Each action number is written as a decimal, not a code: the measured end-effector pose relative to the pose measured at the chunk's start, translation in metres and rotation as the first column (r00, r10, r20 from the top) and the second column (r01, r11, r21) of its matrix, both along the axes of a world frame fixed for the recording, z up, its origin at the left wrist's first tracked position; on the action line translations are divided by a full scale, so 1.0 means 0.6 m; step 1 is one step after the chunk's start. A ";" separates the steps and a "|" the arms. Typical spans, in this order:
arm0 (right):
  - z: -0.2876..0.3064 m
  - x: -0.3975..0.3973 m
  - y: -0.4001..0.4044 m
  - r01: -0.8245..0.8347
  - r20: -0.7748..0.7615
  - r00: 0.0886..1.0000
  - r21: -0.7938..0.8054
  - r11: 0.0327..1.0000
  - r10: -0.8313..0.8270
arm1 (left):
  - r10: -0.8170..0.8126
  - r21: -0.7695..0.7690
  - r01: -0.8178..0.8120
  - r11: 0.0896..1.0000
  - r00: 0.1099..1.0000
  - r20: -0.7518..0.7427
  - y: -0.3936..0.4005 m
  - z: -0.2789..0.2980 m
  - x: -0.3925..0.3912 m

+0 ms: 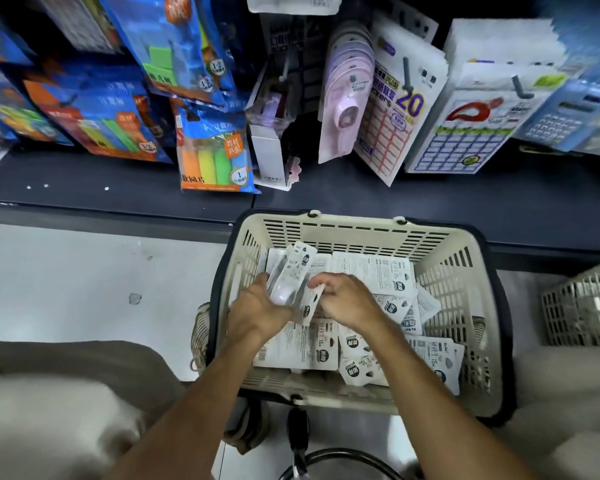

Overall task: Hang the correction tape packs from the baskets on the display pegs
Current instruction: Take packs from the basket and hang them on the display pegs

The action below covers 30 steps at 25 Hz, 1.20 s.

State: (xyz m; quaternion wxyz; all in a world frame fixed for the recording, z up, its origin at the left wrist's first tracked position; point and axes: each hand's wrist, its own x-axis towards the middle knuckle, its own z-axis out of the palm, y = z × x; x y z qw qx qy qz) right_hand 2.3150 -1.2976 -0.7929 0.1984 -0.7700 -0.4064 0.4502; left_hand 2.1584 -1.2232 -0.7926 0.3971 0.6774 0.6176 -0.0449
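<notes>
A cream plastic basket [465,271] sits on the floor in front of the shelf, filled with several white correction tape packs [374,271]. My left hand [257,313] grips a small stack of packs [291,271] above the basket's left side. My right hand [347,299] pinches one more pack [310,306] against that stack. Higher up, pink correction tape packs [343,109] hang on a display peg. To their left a peg [284,69] carries only one or two items.
Blue bags of coloured goods [215,150] hang at the left, label sheets [395,112] and calculators [561,112] at the right. A dark shelf base [118,188] runs across. A second cream basket [582,306] stands at the right edge. My knees flank the basket.
</notes>
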 end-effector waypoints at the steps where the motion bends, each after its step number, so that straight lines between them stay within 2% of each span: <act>1: 0.021 0.014 0.012 -0.106 0.086 0.991 -0.018 0.994 0.107 | 0.053 -0.030 -0.051 0.998 0.995 0.081 0.006 0.002 0.000; 3: 0.069 0.045 0.032 -0.173 0.191 0.967 -0.005 0.985 0.170 | 0.240 -0.150 -0.205 0.967 0.930 0.277 0.013 0.004 -0.003; 4: 0.090 0.062 0.037 -0.160 0.158 0.975 0.017 0.987 0.156 | 0.299 -0.192 -0.246 0.950 0.896 0.329 0.016 0.005 -0.006; 7: 0.132 0.108 0.041 -0.085 -0.141 0.986 0.034 0.996 0.089 | 0.270 -0.270 -0.171 0.948 0.881 0.389 0.023 0.009 -0.010; 8: 0.133 0.117 0.038 -0.053 -0.191 0.980 0.018 0.998 0.056 | 0.273 -0.330 -0.137 0.934 0.868 0.414 0.023 0.012 -0.009; 12: 0.080 0.084 0.017 0.138 -0.292 0.939 -0.161 0.977 -0.181 | 0.326 -0.582 -0.009 0.813 0.835 0.443 0.015 0.014 -0.004; 14: 0.042 0.060 0.006 0.181 -0.285 0.928 -0.222 0.958 -0.242 | 0.501 -0.740 -0.049 0.671 0.766 0.403 0.011 0.008 -0.006; 15: 0.025 0.054 0.004 0.192 -0.255 0.934 -0.234 0.953 -0.250 | 0.552 -0.781 -0.075 0.620 0.749 0.367 0.009 0.003 -0.009; 16: 0.010 0.052 0.003 0.204 -0.222 0.941 -0.235 0.950 -0.257 | 0.543 -0.791 -0.078 0.606 0.768 0.340 0.008 -0.003 -0.012; 18: -0.012 0.040 0.002 0.248 -0.187 0.937 -0.234 0.940 -0.294 | 0.294 -0.718 0.017 0.696 0.905 0.307 0.004 -0.011 -0.015; 19: -0.020 0.030 0.001 0.291 -0.200 0.920 -0.229 0.929 -0.337 | 0.167 -0.665 0.072 0.744 0.943 0.289 -0.001 -0.010 -0.015; 20: -0.027 0.017 -0.001 0.353 -0.244 0.883 -0.217 0.910 -0.401 | 0.109 -0.616 0.083 0.783 0.957 0.268 -0.005 -0.010 -0.014; 22: -0.040 -0.001 -0.007 0.566 -0.360 0.721 -0.186 0.803 -0.591 | 0.144 -0.561 0.015 0.828 0.961 0.238 -0.005 -0.014 -0.013; 23: -0.050 0.000 -0.009 0.702 -0.384 0.598 -0.174 0.691 -0.704 | 0.161 -0.545 -0.008 0.838 0.959 0.233 -0.003 -0.013 -0.011; 24: -0.060 0.006 -0.010 0.802 -0.339 0.506 -0.152 0.577 -0.793 | 0.174 -0.537 -0.023 0.843 0.957 0.232 -0.001 -0.012 -0.007; 25: -0.067 0.013 -0.010 0.842 -0.244 0.484 -0.131 0.523 -0.840 | 0.194 -0.536 -0.037 0.843 0.951 0.240 -0.001 -0.012 -0.004; 26: -0.071 0.017 -0.007 0.834 -0.191 0.508 -0.136 0.535 -0.840 | 0.214 -0.539 -0.049 0.841 0.945 0.248 0.000 -0.013 -0.002; 27: -0.070 0.015 -0.003 0.800 -0.220 0.540 -0.166 0.577 -0.812 | 0.232 -0.546 -0.054 0.836 0.937 0.262 0.000 -0.013 0.000; 29: -0.059 0.001 0.013 0.671 -0.395 0.604 -0.217 0.709 -0.692 | 0.272 -0.522 -0.087 0.849 0.917 0.290 0.000 -0.023 -0.005; 30: -0.054 -0.001 0.021 0.628 -0.465 0.605 -0.220 0.746 -0.646 | 0.309 -0.486 -0.134 0.864 0.903 0.299 0.000 -0.028 -0.012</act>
